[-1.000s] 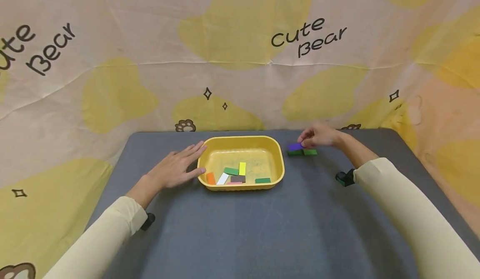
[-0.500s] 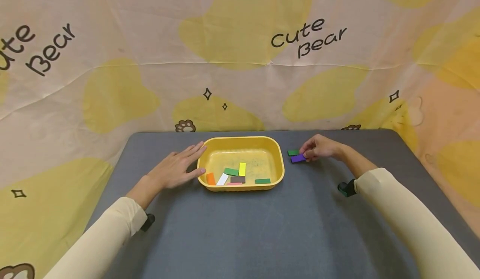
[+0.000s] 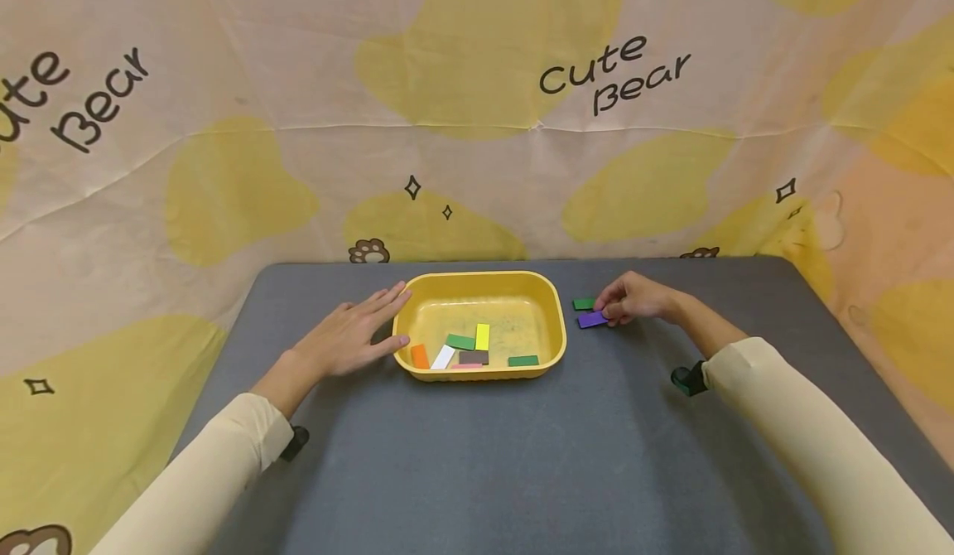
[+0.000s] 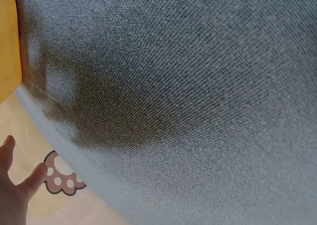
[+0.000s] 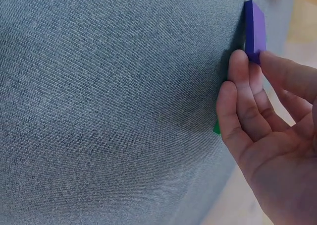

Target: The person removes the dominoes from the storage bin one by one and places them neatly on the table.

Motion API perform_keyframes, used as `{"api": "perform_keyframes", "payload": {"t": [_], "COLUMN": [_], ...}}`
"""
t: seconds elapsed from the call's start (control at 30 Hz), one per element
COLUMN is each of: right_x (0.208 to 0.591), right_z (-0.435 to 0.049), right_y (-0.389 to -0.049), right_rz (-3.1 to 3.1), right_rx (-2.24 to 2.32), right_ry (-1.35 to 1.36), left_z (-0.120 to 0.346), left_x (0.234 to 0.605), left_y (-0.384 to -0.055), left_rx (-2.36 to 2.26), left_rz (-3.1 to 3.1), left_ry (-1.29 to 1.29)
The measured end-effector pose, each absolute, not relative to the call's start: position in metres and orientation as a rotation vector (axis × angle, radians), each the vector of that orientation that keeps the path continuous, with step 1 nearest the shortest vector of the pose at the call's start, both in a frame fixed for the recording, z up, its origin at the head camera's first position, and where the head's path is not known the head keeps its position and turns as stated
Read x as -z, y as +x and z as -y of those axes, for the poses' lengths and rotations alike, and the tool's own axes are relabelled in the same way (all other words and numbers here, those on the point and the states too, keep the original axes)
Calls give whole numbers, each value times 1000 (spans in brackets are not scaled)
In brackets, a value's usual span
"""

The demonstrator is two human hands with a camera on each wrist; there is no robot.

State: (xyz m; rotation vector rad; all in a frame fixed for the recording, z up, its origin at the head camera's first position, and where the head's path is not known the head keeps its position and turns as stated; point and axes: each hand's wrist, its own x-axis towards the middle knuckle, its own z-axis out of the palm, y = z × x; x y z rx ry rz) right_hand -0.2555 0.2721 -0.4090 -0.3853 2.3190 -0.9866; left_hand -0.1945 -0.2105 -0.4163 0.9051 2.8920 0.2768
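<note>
My right hand (image 3: 633, 298) pinches one end of a purple block (image 3: 592, 320) between thumb and fingers, to the right of the yellow basin (image 3: 555, 290). In the right wrist view the purple block (image 5: 255, 31) stretches out ahead of the fingertips, low over the cloth. Just behind it in the head view is a green block (image 3: 584, 304). The fingers mostly hide a second green block (image 5: 217, 128), of which a corner shows. My left hand (image 3: 346, 335) rests at the basin's left rim with its fingers extended.
Inside the basin, along its near side, lie several flat blocks: orange (image 3: 421, 356), white (image 3: 443, 357), green (image 3: 460, 342), yellow (image 3: 483, 336), brown, pink and another green (image 3: 523, 361). A grey cloth-covered table (image 3: 477, 456) meets a printed curtain (image 3: 477, 190) at the back.
My right hand has brought the purple block from above the two green blocks toward me, down in front of them. It has hardly moved since half a second ago. The left hand stays put.
</note>
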Motion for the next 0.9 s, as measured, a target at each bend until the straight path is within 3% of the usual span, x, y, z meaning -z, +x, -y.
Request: {"api": "perform_keyframes", "payload": {"t": [0.9], "right_x": [408], "right_z": [-274], "right_y": [-253], "right_rz": [-2292], "right_rx": [950], "right_ry": [-395], "left_z": [210], "left_x": [417], "left_y": [-195], "left_rx": [-295], "left_rz": [-2896], "left_ry": [909]}}
